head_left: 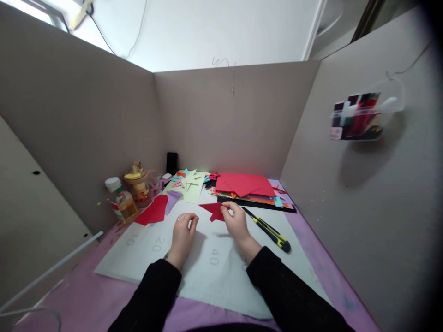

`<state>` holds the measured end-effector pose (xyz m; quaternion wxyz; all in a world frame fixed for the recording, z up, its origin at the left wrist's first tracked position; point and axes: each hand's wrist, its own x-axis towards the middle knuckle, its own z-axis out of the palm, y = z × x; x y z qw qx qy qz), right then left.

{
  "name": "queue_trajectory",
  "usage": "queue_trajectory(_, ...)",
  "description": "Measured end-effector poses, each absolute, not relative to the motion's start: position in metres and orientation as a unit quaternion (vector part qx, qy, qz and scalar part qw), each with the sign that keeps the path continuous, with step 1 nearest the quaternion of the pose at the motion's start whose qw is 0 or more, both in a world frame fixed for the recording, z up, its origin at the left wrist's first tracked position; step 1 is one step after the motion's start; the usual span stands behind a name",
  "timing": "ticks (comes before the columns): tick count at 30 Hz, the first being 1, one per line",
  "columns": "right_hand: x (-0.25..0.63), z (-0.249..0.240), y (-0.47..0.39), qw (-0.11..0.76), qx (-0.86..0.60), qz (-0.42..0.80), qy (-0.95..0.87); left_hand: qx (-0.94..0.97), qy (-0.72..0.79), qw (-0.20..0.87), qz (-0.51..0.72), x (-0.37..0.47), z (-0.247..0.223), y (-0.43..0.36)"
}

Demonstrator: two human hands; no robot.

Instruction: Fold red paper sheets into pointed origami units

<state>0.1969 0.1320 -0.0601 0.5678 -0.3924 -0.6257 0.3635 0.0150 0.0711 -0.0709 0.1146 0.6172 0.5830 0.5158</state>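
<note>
My right hand [236, 222] pinches a small folded red paper piece [213, 210] at its right edge, on the white cutting mat [214, 272]. My left hand [184, 234] rests on the mat just left of that piece, fingers loosely curled with nothing in them; a ring shows on one finger. Both sleeves are black. A yellow-and-black utility knife [268, 228] lies on the mat to the right of my right hand.
A stack of coloured paper with red sheets on top [246, 185] lies at the back right. Red [152, 211] and purple [172, 199] scraps, a pale green sheet [192, 185], a glue bottle [120, 200] and a jar [138, 186] sit back left. Cardboard walls enclose the desk.
</note>
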Motion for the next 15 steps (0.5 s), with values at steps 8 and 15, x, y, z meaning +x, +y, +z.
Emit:
queue_trajectory(8, 0.164, -0.085, 0.116, 0.464, -0.344, 0.574, -0.581, 0.534, 0.554, 0.339, 0.541, 0.020, -0.073, 0.075)
queue_trajectory(15, 0.167, -0.085, 0.114, 0.431, -0.323, 0.602, -0.589, 0.473, 0.524, 0.477, 0.524, 0.021, -0.071, 0.071)
